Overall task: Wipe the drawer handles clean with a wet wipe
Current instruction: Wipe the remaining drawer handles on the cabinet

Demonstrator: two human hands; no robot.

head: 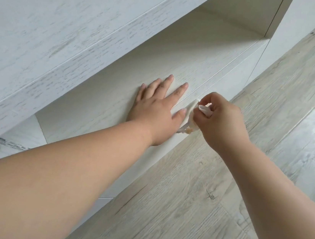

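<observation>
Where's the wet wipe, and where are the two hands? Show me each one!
wet wipe (190, 114), head view: on the white fold between the two hands.
left hand (156, 110), head view: on the back of the hand, flat on the drawer front.
right hand (223, 121), head view: on the back of the hand pinching the wipe.

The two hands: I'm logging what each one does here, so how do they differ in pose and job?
The left hand lies flat, fingers spread, on the drawer front; the right hand is curled. The left hand holds nothing; the right hand pinches a white wipe. The left hand is further up the front; the right hand is at its edge. Both are bare.
</observation>
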